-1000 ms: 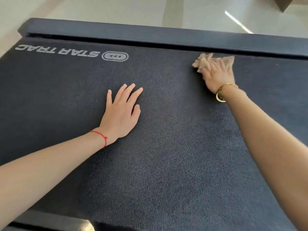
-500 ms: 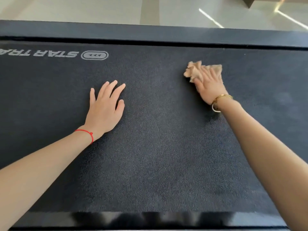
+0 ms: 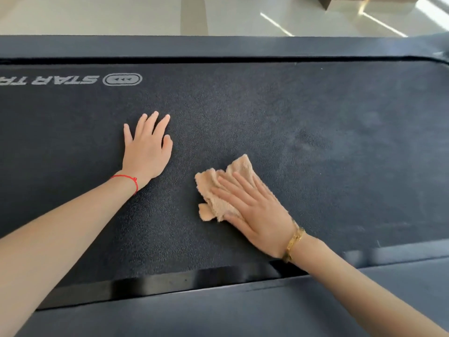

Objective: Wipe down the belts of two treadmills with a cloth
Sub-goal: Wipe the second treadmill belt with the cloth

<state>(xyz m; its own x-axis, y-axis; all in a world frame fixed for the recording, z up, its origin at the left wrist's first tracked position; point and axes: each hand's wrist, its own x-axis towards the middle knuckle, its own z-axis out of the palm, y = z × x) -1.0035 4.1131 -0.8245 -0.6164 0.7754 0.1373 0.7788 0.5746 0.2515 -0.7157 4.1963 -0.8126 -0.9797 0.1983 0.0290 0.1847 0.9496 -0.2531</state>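
A black textured treadmill belt (image 3: 315, 122) fills most of the view, with a grey STAR TRAC logo (image 3: 97, 79) at its far left. A crumpled beige cloth (image 3: 220, 190) lies on the belt near its front edge. My right hand (image 3: 257, 212) presses flat on the cloth with straight fingers, a gold bracelet on the wrist. My left hand (image 3: 148, 148) rests flat on the belt to the left of the cloth, fingers spread, a red string at the wrist.
Dark side rails run along the belt at the far edge (image 3: 218, 46) and the near edge (image 3: 218, 310). Pale tiled floor (image 3: 121, 13) shows beyond the far rail, with a dark box corner (image 3: 324, 1) at the top right.
My right hand has dragged the cloth from the belt's far side toward me and a little left. My left hand stays flat in place.
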